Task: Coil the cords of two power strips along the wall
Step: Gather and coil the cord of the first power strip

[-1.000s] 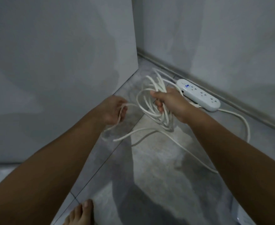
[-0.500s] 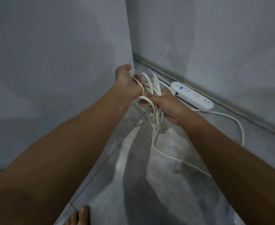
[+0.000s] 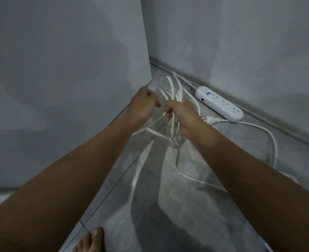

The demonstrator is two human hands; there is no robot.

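Observation:
My right hand grips a bundle of white cord loops held above the floor. My left hand is closed just left of it, pinching a strand of the same cord. Loose cord trails from the bundle down across the grey floor. A white power strip with a small blue light lies along the right wall's skirting. A white plug lies beside the strip, and another cord curves away from the strip's near end.
A grey panel or wall face stands close on the left, meeting the floor near my left hand. The right wall runs back to a corner. My bare foot is at the bottom edge on the tiled floor.
My left hand came up from below to the top of the bundle, then dropped back beside my right hand. The loose cord on the floor has been drawn in and shortened.

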